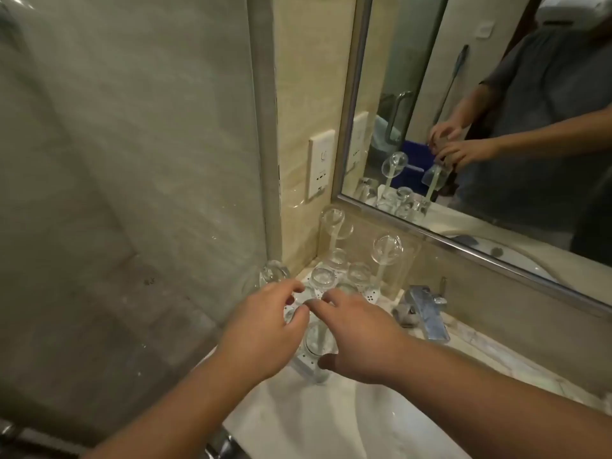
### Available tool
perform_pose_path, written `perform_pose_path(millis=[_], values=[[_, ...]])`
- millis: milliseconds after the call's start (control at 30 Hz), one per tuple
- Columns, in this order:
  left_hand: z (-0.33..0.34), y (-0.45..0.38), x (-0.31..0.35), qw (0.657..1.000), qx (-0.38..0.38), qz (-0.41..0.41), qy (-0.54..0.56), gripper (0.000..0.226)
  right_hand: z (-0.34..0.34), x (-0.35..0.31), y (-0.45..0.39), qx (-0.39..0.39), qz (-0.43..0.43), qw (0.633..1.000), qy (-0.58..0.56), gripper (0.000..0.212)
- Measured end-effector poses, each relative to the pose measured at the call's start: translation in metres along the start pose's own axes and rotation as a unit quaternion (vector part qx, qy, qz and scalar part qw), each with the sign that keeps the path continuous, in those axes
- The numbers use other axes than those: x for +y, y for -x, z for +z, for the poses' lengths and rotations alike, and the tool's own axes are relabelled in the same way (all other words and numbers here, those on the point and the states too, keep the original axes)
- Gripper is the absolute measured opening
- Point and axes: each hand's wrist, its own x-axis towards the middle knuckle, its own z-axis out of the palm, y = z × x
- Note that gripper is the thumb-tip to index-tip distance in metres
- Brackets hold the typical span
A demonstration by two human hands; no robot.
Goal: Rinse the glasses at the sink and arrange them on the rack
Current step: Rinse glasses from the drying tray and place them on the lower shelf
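Both hands at the rack [306,361]: left hand [265,329] and right hand [357,332] curl round an inverted glass [314,339] on its 6 o'clock peg; risk: elbowing neighbours at 12 o'clock [323,276] off pegs.

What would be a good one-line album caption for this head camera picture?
Both hands, left and right, settle a clear glass onto the white rack beside the faucet.

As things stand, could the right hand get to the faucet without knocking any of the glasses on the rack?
Probably yes. The faucet stands to the right of the rack, and the right hand is on that side already. Nothing shows between them, and the inverted glasses stand further back and left.
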Motion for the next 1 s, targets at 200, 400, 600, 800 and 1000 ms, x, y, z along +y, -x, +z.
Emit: perform_pose_path(millis=[200, 400, 600, 800, 1000], values=[[0.021, 0.012, -0.019, 0.987, -0.057, -0.108, 0.105, 0.037, 0.026, -0.004, -0.011, -0.018, 0.036, 0.999, 0.026, 0.085], [0.028, 0.013, -0.019, 0.884, -0.102, -0.323, 0.323, 0.012, 0.037, -0.004, -0.013, -0.003, 0.042, 0.998, 0.039, 0.069], [0.04, 0.023, -0.019, 0.779, -0.144, -0.429, 0.434, 0.019, 0.034, -0.006, -0.01, 0.004, 0.053, 0.998, 0.046, 0.062], [0.044, 0.033, -0.011, 0.674, -0.194, -0.486, 0.522, 0.042, 0.019, -0.006, 0.004, 0.039, 0.073, 0.995, 0.049, 0.063], [0.041, 0.037, 0.01, 0.589, -0.236, -0.482, 0.604, 0.06, -0.012, -0.011, 0.022, 0.088, 0.095, 0.991, 0.045, 0.069]])
